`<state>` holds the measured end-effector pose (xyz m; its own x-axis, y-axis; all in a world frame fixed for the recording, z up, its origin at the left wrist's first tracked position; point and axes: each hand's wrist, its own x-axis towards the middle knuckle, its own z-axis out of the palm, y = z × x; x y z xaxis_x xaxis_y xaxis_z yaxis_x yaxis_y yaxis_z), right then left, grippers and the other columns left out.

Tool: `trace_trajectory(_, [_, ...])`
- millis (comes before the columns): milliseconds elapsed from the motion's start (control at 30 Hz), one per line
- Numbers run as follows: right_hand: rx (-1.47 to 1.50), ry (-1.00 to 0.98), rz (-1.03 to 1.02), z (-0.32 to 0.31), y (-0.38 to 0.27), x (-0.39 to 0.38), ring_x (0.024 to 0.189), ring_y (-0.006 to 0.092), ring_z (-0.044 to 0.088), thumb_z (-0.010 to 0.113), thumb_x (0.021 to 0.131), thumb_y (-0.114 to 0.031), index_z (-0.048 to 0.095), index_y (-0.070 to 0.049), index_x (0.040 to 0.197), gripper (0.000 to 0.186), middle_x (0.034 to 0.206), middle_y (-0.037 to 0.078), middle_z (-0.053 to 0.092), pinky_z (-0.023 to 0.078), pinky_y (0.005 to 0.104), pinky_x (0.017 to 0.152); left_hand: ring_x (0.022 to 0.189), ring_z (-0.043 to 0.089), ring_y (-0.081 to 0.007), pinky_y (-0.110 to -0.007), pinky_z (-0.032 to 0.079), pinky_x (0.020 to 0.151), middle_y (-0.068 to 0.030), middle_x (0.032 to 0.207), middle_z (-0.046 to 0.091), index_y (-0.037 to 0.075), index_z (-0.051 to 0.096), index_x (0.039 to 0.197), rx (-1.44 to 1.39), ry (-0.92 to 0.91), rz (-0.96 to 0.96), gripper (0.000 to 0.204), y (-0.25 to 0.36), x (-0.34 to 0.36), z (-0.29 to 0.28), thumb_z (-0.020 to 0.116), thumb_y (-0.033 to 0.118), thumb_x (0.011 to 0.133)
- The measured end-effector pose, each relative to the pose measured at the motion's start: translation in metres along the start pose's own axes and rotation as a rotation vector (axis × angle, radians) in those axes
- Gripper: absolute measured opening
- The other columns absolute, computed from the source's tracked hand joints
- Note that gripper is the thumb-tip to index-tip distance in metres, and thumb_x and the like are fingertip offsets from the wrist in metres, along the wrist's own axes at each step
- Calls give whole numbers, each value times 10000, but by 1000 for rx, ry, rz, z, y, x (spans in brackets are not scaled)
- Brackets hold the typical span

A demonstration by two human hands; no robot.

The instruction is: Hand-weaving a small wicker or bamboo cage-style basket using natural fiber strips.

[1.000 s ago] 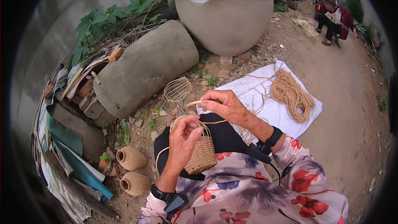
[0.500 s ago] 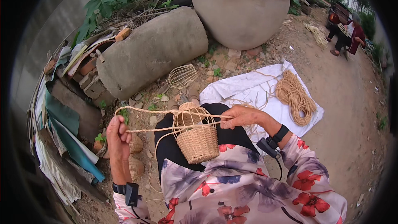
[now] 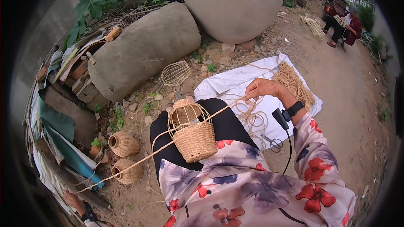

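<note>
Head view, work piece: a half-woven basket (image 3: 194, 136) sat upright on the person's lap, against the black trousers; the lower part was closely woven, the upper part a bare cage of wire ribs narrowing to a small woven neck.
Head view, strand: a long pale straw cord (image 3: 139, 160) ran taut on a diagonal, from upper right to lower left, passing across the front of the basket's rib cage.
Head view, right hand (image 3: 264, 89): raised above the white sheet, fingers closed narrowly on the upper end of the cord; a dark band on the wrist.
Head view, left hand (image 3: 75, 201): stretched far out at the lower left rim, at the cord's other end; its grip could not be told.
Key relation: the basket lay below and to the left of the right hand, between the two hands; the right hand was much the nearer.
Supply: a bundle of cord (image 3: 294, 82) lay on the white sheet (image 3: 229, 86), with loose loops just beside the right knee and scissors (image 3: 273, 143) nearby.
Surroundings: two finished small baskets (image 3: 124, 157) lay on the dirt; a bare wire frame (image 3: 175, 72) lay beside a stone roller (image 3: 143, 50); a large clay jar (image 3: 233, 8) stood behind; another person (image 3: 347, 27) sat well apart.
Hard to make out: the left hand, dark and cut off by the rim; where the cord entered the weave.
</note>
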<state>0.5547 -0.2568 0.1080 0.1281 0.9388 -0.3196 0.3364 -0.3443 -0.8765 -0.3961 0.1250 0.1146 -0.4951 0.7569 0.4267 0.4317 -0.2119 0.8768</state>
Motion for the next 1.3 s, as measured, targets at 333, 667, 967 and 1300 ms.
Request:
trace_trajectory(333, [-279, 112, -738, 131, -128, 36, 677, 169, 575, 637, 898, -226, 679, -20, 926, 212, 708, 95, 612, 456, 306, 646, 678, 573, -99, -256, 498, 595, -82, 1087, 630, 51, 537, 1328, -95, -1064, 276, 504, 300, -340, 243, 626, 307, 904])
trace_trajectory(667, [114, 150, -354, 47, -74, 18, 680, 44, 485, 679, 899, -230, 718, -24, 971, 222, 785, -38, 611, 398, 210, 598, 583, 377, -44, -220, 293, 518, 44, 672, 466, 18, 666, 903, -89, -1094, 101, 316, 244, -308, 256, 593, 320, 955])
trace_trajectory(967, [51, 258, -161, 25, -17, 9, 622, 22, 437, 683, 902, -250, 710, -57, 976, 209, 717, -71, 557, 340, 198, 522, 631, 506, -170, -366, 423, 604, -68, 700, 596, -22, 670, 915, 435, -625, 341, 369, 121, -208, 177, 547, 323, 957])
trace_trajectory(1300, [196, 161, -146, 82, 10, 15, 593, 34, 450, 696, 884, -249, 699, -59, 911, 192, 681, -46, 553, 337, 213, 487, 787, 648, -348, -434, 499, 703, -198, 917, 683, 25, 697, 981, 908, -49, 375, 331, 62, -181, 120, 543, 315, 935])
